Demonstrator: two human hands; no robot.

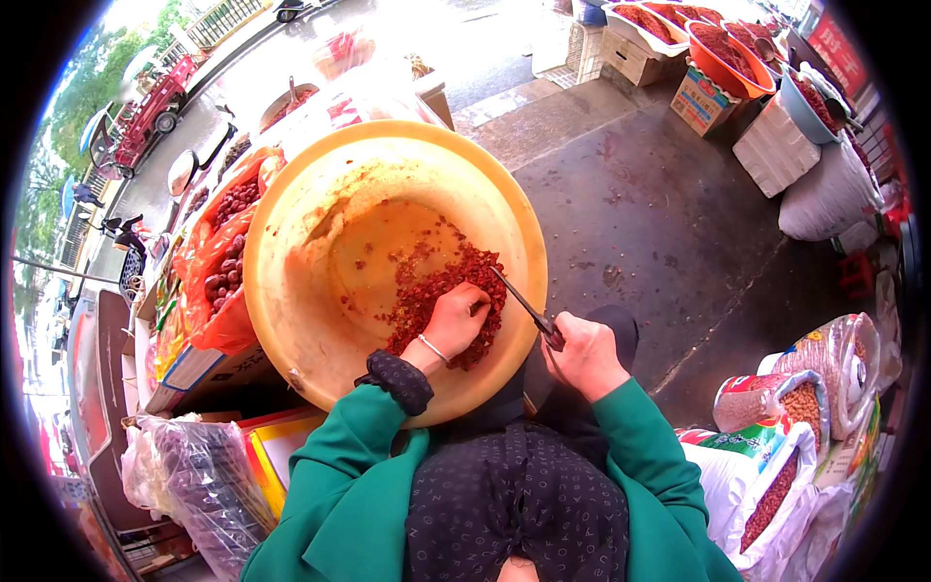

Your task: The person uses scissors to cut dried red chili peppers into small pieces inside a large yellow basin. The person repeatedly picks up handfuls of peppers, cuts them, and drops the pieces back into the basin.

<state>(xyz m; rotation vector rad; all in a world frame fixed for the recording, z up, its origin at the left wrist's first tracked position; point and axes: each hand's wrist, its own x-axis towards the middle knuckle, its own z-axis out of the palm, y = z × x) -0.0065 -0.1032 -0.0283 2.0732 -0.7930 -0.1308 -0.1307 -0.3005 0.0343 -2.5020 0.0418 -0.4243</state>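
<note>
A large yellow plastic basin (291, 305) stands before me, with a heap of chopped dried red chilies (414, 305) on its lower right side. My left hand (457, 320) reaches into the basin, its fingers curled down at the chilies; whether they pinch any is hidden. A pair of scissors (525, 303) is in my right hand (582, 353), at the basin's right rim. The blades point up and left, over the chilies, a little above my left fingers. One loop of the handle shows below my grip.
Red bags of dried jujubes (225, 276) lie left of the basin. A plastic-wrapped bundle (200, 473) sits at lower left. Open sacks of peanuts (771, 502) stand at lower right. Orange (764, 76) and blue (789, 109) basins of red chili rest on boxes at upper right.
</note>
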